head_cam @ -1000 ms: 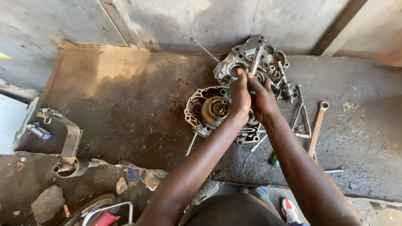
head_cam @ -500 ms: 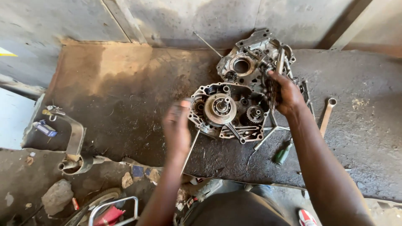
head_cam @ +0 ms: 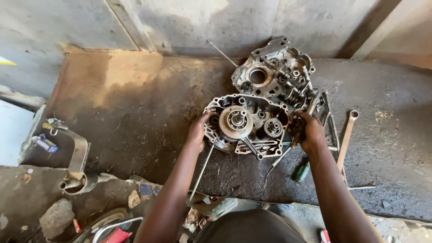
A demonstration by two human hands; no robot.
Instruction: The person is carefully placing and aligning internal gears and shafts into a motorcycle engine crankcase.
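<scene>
An open engine case half (head_cam: 246,122) lies on the dark slab, with a round clutch hub and small gears showing inside. My left hand (head_cam: 198,133) grips its left rim, thumb on the edge. At the case's right edge my right hand (head_cam: 311,133) has its fingers curled around a dark rusty part there. A second case half (head_cam: 269,72) full of gears and shafts lies just behind, touching the first.
A ring wrench (head_cam: 346,137) and a green-handled screwdriver (head_cam: 301,171) lie right of the case. A long thin rod (head_cam: 202,170) runs under my left arm. A bent metal pipe (head_cam: 79,158), a rock (head_cam: 56,217) and scraps sit lower left. A concrete wall (head_cam: 180,22) stands behind.
My left hand came back from mid-air to the case's left rim. My right hand dropped from the upper right of the case to its right edge.
</scene>
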